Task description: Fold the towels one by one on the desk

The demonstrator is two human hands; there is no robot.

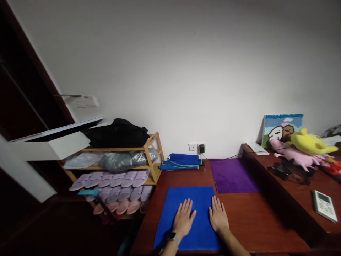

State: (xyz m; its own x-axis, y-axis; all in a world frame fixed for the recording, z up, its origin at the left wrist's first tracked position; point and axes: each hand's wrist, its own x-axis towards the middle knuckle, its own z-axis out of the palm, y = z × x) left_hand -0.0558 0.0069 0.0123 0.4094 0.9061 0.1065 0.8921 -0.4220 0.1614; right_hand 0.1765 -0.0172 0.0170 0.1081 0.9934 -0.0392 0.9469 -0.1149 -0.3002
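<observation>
A blue cloth [200,227] lies spread flat on the reddish-brown wooden table [255,217]. My left hand [183,217] rests palm down on the cloth's left half, fingers together and stretched out, thumb apart; a watch is on that wrist. Over the cloth's right edge lies my right hand [218,215], also flat with straight fingers. Neither hand holds anything. Beyond the cloth, to the right, a purple cloth [234,176] is laid flat. Several folded blue cloths [181,162] with green edging are piled against the wall at the back left.
Left of the table stands a wooden shoe rack [153,156] with several slippers [117,179] and a black bag [118,135] on top. A black plug [201,148] sits in the wall socket. The raised right surface holds plush toys [306,142] and a white calculator-like device [325,206].
</observation>
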